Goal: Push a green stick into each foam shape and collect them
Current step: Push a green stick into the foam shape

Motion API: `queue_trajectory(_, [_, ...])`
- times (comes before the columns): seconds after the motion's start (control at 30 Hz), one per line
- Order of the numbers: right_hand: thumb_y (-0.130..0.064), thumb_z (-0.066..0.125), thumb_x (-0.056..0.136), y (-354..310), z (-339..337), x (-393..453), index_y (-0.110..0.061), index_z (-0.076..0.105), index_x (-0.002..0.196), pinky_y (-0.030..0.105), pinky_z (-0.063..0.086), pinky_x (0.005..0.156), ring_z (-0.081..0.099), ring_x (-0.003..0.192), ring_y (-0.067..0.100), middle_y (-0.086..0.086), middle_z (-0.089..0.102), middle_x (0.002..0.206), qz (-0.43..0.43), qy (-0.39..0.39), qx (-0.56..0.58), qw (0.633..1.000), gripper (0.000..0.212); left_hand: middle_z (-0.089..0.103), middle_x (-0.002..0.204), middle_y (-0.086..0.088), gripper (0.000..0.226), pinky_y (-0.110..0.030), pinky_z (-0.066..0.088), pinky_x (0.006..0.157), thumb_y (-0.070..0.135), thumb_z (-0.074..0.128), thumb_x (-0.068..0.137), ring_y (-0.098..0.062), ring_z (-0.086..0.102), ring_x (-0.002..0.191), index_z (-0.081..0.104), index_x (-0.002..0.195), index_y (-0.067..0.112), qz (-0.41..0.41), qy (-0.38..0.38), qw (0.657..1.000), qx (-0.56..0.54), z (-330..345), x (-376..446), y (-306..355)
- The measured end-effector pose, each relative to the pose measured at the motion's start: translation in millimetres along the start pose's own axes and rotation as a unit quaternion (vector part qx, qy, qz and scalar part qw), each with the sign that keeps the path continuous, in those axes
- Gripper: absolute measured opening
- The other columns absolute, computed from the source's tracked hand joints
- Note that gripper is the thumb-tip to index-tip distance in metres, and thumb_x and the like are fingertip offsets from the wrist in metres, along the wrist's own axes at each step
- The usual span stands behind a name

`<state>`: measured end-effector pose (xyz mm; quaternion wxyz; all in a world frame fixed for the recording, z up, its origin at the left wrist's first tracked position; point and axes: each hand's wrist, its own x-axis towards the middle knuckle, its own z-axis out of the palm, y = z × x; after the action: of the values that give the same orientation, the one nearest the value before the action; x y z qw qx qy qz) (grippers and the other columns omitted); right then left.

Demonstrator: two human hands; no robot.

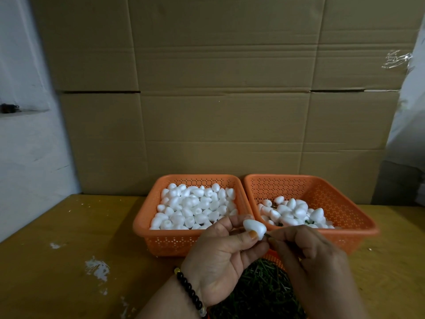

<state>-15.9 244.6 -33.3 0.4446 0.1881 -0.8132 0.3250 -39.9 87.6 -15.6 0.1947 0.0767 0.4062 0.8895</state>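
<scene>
2 baskets (243, 203) abreast (table (69, 261)).

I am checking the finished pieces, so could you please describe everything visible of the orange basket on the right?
The right orange basket is a shallow rectangular tray of what looks like plastic, with perforated walls and a plain rolled rim. It sits level on the wooden table, close beside the left basket, against the cardboard. It is partly filled: white foam shapes are heaped toward its near left side, with bits of green showing among them. The hands cover part of its front.
</scene>
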Motion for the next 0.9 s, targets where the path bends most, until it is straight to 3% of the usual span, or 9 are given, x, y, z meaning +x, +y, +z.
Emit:
queue_trajectory(0.4, [-0.018, 0.075, 0.078, 1.2, 2.1, -1.0, -0.017, 0.071, 0.089, 0.001, 0.046, 0.067, 0.062, 0.077, -0.003, -0.013, 0.067, 0.079, 0.022, 0.000, 0.002, 1.000, 0.011, 0.069, 0.096, -0.020, 0.034, -0.031, 0.059, 0.065, -0.009, 0.064, 0.069, -0.022, 0.070, 0.079, 0.063, 0.102, -0.002, -0.004, -0.015, 1.000, -0.009, -1.1, -0.5, 3.1])
queue_trajectory(0.63, [-0.023, 0.069, 0.070, -4.3, -0.4, -0.4, -0.026, 0.064, 0.102, -0.001, 0.045, 0.070, 0.065, 0.078, -0.008, -0.015, 0.068, 0.080, 0.052, -0.014, 0.064, 0.996, 0.032, 0.069, 0.101, -0.020, 0.036, -0.032, 0.059, 0.064, -0.007, 0.062, 0.073, -0.024, 0.070, 0.081, 0.059, 0.108, 0.001, -0.005, -0.023, 0.999, -0.040, -2.2, -0.5, 4.6])
queue_trajectory(0.9, [-0.018, 0.076, 0.076, -3.2, 0.3, -1.1, -0.021, 0.069, 0.093, -0.001, 0.045, 0.069, 0.063, 0.082, -0.008, -0.017, 0.066, 0.081, 0.030, 0.001, 0.035, 0.999, 0.018, 0.069, 0.094, -0.019, 0.028, -0.031, 0.058, 0.062, -0.005, 0.062, 0.075, -0.023, 0.069, 0.078, 0.063, 0.102, 0.000, -0.015, -0.019, 0.998, -0.060, -2.2, 0.9, 1.3])
